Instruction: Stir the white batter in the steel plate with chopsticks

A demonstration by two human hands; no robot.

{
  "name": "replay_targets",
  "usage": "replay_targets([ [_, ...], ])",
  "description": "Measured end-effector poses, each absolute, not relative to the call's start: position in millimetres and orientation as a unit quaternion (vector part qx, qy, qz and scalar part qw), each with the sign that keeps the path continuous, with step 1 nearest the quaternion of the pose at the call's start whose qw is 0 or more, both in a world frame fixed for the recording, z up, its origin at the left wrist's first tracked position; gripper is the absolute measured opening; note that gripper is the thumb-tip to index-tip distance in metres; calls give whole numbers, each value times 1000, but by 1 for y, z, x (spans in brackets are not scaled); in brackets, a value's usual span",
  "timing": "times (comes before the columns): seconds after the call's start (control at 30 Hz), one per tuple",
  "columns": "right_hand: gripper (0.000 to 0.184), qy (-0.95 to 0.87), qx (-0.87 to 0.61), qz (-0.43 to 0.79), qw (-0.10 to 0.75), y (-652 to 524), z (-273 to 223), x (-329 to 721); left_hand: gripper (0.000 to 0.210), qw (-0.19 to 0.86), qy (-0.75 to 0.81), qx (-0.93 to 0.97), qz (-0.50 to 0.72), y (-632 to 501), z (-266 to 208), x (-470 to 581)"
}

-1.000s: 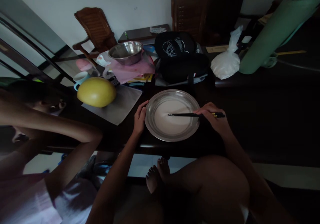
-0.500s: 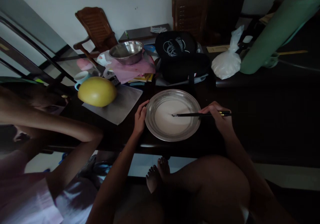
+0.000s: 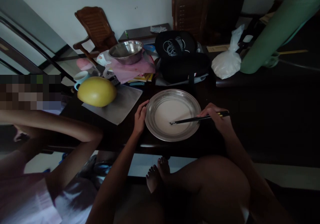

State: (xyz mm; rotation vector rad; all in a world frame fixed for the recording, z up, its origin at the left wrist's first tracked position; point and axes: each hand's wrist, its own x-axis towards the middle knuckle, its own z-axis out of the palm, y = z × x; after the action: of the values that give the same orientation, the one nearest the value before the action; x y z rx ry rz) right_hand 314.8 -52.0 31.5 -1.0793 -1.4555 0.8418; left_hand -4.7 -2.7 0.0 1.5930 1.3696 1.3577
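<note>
A wide, shallow metal bowl (image 3: 173, 139) sits on the dark table in front of me, with milky white liquid (image 3: 170, 109) in it. My left hand (image 3: 140, 118) grips the bowl's left rim, fingers on the outer edge. Black chopsticks (image 3: 187, 120) with gold bands are held in my right hand (image 3: 218, 116) at the bowl's right side. Their tips dip into the liquid near the middle of the bowl and are close together.
At left, a yellow pomelo-like fruit (image 3: 97, 91) rests on a grey mat (image 3: 125, 105). Behind stand another metal bowl (image 3: 126, 53), a black case (image 3: 183, 65), a tied bag of white powder (image 3: 226, 65) and a green bottle (image 3: 272, 33). Another person's arm (image 3: 75, 129) leans at left.
The chopstick tips have swung toward me and slightly left through the liquid, so the chopsticks now slant more. My left hand and the bowl stay in place.
</note>
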Motion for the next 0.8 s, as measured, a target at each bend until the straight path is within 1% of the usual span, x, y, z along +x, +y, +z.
replay_targets([
  [0.1, 26, -648, -463, 345, 497, -52, 33, 313, 46, 314, 518, 604, 518, -3, 0, -5],
  [0.17, 25, -637, -477, 322, 512, -51, 33, 313, 45, 314, 514, 606, 519, -3, 0, -4],
  [0.23, 29, -609, -481, 311, 549, -51, 31, 314, 45, 315, 511, 608, 520, -3, 1, -4],
  [0.3, 35, -598, -468, 319, 568, -50, 30, 315, 46, 318, 512, 607, 518, -3, 1, -4],
  [0.37, 34, -614, -458, 336, 547, -50, 30, 315, 47, 319, 516, 604, 517, -3, 1, -4],
  [0.43, 28, -642, -455, 344, 512, -50, 31, 314, 48, 316, 519, 604, 516, -3, 1, -4],
  [0.5, 23, -652, -463, 331, 500, -50, 31, 313, 47, 315, 520, 603, 517, -3, 1, -4],
  [0.57, 24, -632, -477, 312, 525, -49, 30, 314, 47, 317, 517, 603, 518, -3, 1, -4],
  [0.63, 30, -595, -481, 308, 566, -49, 30, 315, 46, 318, 515, 604, 518, -3, 1, -4],
  [0.7, 35, -579, -470, 324, 582, -50, 30, 315, 46, 317, 514, 606, 517, -2, 0, -4],
  [0.8, 32, -621, -457, 349, 533, -51, 32, 314, 46, 316, 514, 607, 518, -2, 1, -5],
])
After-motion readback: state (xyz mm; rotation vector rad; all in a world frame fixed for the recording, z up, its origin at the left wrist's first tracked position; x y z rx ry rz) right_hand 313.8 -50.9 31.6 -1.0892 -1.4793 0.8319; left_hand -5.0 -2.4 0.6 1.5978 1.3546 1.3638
